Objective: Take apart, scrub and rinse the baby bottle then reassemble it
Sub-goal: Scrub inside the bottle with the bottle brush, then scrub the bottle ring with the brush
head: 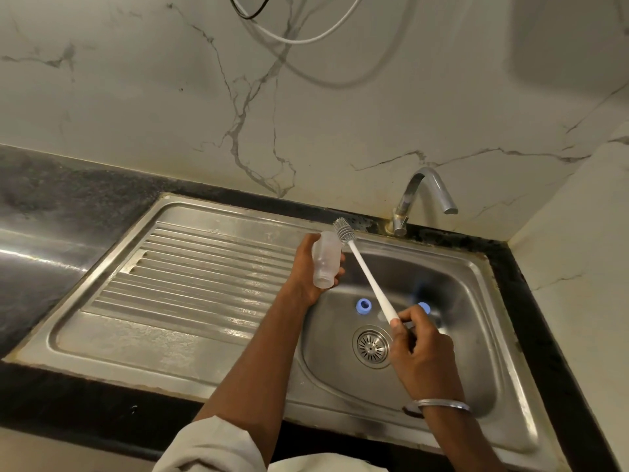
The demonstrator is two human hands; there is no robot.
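a pale sleeve point(211, 447) covers the left forearm at the near edge of the dark counter point(68, 199). a metal bangle point(442, 403) sits on the right wrist, over the near rim of the steel sink point(476, 267). the right hand point(418, 349) hangs above the basin with its fingers curled round the end of the white handle of a bottle brush point(371, 281). just left of that hand, the round drain strainer point(371, 347) lies in the basin floor. beyond the strainer a blue ring point(363, 306) lies on the basin floor, and a second blue piece point(423, 306) shows near it, partly hidden behind the right hand's fingers.

the brush handle slants up and to the left, away from the right hand. the left hand point(306, 274) grasps the clear bottle body point(326, 260) over the basin's left edge, threaded neck towards the near side and base towards the far side. the grey bristle head point(343, 229) stands outside the bottle, just beside its base; whether they touch i cannot tell.

the ribbed drainboard point(204, 267) spreads to the left of the basin. a curved chrome tap point(418, 199) rises at the sink's far edge. behind it stands a veined marble wall point(340, 114), with looped cables point(289, 35) hanging at the top.
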